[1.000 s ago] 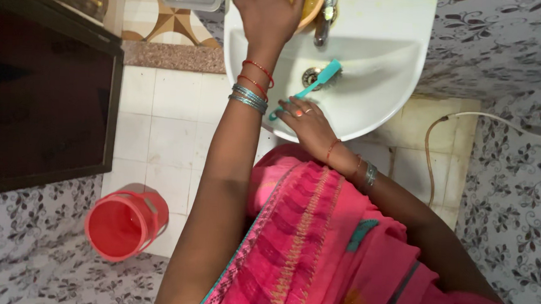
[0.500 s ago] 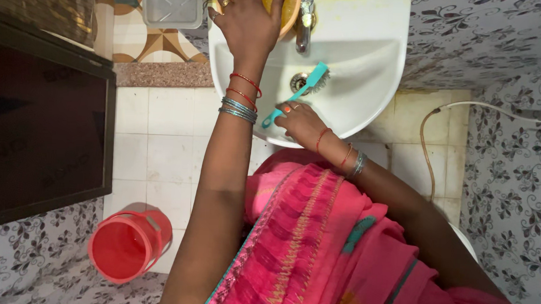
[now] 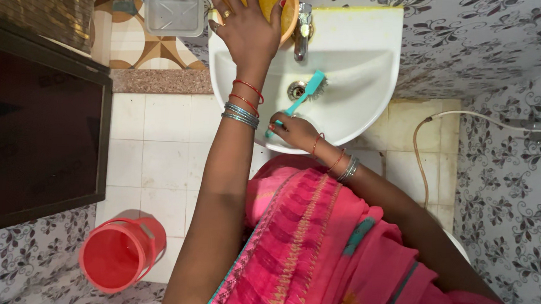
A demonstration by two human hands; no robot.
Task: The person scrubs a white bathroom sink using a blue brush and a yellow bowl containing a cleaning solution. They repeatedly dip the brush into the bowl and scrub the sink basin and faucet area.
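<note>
Left hand (image 3: 247,24) stretched out at arm's length, fingers spread flat over an orange bowl (image 3: 281,6) at the sink's (image 3: 357,107) back rim, beside the tap (image 3: 302,24). Right hand (image 3: 293,130) bent in close, closed around a teal brush (image 3: 303,95); bristle end down by the drain (image 3: 295,90). Red bucket (image 3: 117,255) on the floor below.

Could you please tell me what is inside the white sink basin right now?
Inside the white sink, the teal brush has its bristle head beside the drain, handle gripped by the right hand. The left hand and forearm hide the basin's left part.
</note>
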